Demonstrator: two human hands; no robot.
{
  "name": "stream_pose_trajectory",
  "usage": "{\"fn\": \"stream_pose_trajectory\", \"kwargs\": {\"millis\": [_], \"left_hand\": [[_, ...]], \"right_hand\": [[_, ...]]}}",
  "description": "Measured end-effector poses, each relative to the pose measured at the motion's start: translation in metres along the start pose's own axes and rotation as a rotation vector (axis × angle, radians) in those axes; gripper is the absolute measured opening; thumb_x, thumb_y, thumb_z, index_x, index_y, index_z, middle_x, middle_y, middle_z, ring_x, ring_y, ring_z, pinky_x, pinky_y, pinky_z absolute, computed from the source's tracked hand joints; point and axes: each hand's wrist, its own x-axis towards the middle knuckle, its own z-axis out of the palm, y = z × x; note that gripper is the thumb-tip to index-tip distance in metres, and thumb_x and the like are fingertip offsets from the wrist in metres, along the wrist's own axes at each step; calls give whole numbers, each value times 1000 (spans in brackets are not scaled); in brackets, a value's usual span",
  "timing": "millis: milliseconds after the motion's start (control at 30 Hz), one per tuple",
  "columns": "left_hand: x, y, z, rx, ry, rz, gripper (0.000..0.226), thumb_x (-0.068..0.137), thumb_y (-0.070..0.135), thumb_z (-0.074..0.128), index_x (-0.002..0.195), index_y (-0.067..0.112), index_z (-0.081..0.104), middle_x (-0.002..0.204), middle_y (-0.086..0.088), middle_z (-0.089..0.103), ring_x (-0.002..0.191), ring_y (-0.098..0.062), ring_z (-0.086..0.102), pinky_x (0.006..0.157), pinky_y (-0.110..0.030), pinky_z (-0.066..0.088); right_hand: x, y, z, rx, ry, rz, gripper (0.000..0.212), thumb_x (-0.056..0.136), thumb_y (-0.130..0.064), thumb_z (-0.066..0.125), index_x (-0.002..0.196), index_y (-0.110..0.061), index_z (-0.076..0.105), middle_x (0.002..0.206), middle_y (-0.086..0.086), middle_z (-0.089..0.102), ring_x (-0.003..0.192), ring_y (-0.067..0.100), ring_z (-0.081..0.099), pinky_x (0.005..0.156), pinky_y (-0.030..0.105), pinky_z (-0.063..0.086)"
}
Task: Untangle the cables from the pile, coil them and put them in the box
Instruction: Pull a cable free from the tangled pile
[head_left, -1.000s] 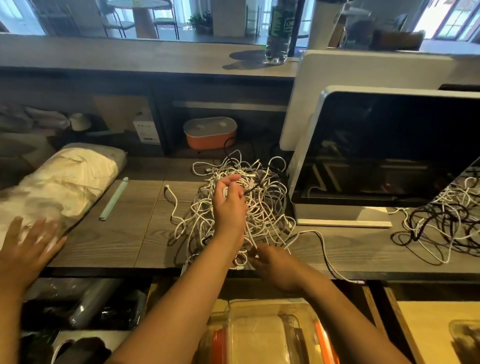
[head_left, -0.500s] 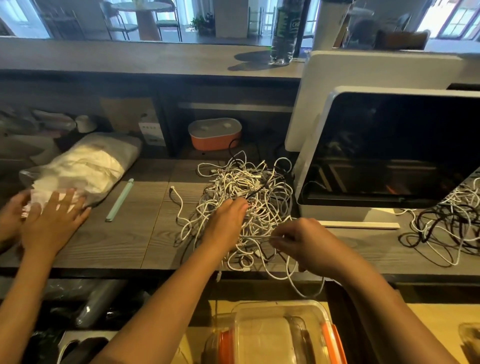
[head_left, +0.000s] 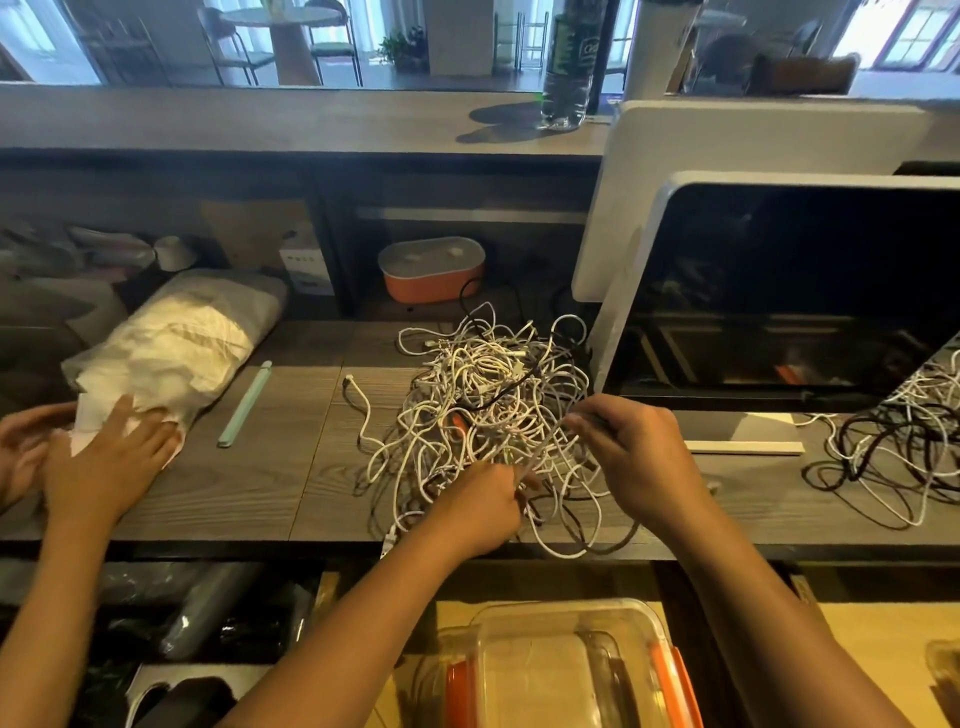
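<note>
If I tug too hard, knots in the pile (head_left: 483, 384) near the desk's (head_left: 260, 493) front edge could pull tight. My left hand (head_left: 485, 501) and right hand (head_left: 641, 457) each pinch one cable (head_left: 544, 448).

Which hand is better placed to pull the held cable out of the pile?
Right, probably. The right hand pinches the cable raised above the pile, free to lift; the left hand grips it low in the tangle.

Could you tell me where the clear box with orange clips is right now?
In the head view, the clear box sits bottom centre, below the front edge of the desk and nearer the person than the cable pile.
</note>
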Motion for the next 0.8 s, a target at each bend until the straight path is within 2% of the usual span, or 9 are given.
{"fn": "stream_pose_trajectory", "kwargs": {"millis": [67,133,200,300,400,467,567,633,800], "left_hand": [[-4,3,-6,-248,-50,-70,34,99,14,40,128,24,56,84,-1,61,59,-11,53,54,-29,45],[-10,13,-15,-713,-75,-57,33,101,12,37,128,21,52,93,1,62,84,-9,63,76,-29,52],[-17,27,-21,-1123,-68,28,37,99,6,36,130,23,47,118,3,60,114,-10,56,98,-30,46],[-17,45,-28,-1179,115,186,40,99,9,35,127,36,46,126,15,58,124,-4,45,108,-32,29],[-7,62,-28,-1219,363,199,27,99,6,34,106,24,54,90,3,67,95,-8,62,93,-30,44],[3,65,-22,-1065,577,174,24,98,4,37,94,21,53,72,4,55,61,-2,52,63,-22,45],[17,51,-11,-362,832,183,16,98,10,40,100,14,56,86,5,56,72,1,49,60,-12,34],[22,38,-11,-32,826,157,20,98,19,41,105,12,57,98,-1,57,87,-11,50,67,-19,31],[25,30,-13,289,566,104,27,99,39,39,106,19,57,98,3,50,83,-10,40,66,-26,29]], "right_hand": [[1,6,3,85,59,70,9,91,-25,58,86,-22,66,76,-5,64,70,11,59,58,24,48],[4,16,5,170,95,159,10,91,-25,58,85,-23,65,76,-2,65,70,13,61,60,30,50],[4,23,13,212,45,221,15,96,-24,51,84,-22,62,75,0,62,64,12,55,55,28,45],[-7,21,37,196,-138,237,20,100,-26,40,89,-19,55,79,0,58,67,11,53,60,24,43],[-20,10,54,222,-266,151,20,101,-24,38,91,-17,54,78,-1,56,69,12,51,63,29,42],[-22,5,54,219,-299,120,16,100,-19,41,101,-14,56,87,2,61,77,17,56,70,36,46],[-21,-2,46,127,-376,89,18,97,-15,45,107,-10,59,93,4,64,83,18,59,76,35,48],[-20,-2,40,70,-423,74,18,97,-16,48,104,-9,63,89,5,65,75,14,58,71,32,48],[-12,-1,21,-213,-499,156,18,92,-26,57,97,-13,68,93,4,68,84,15,62,81,38,54]]}}
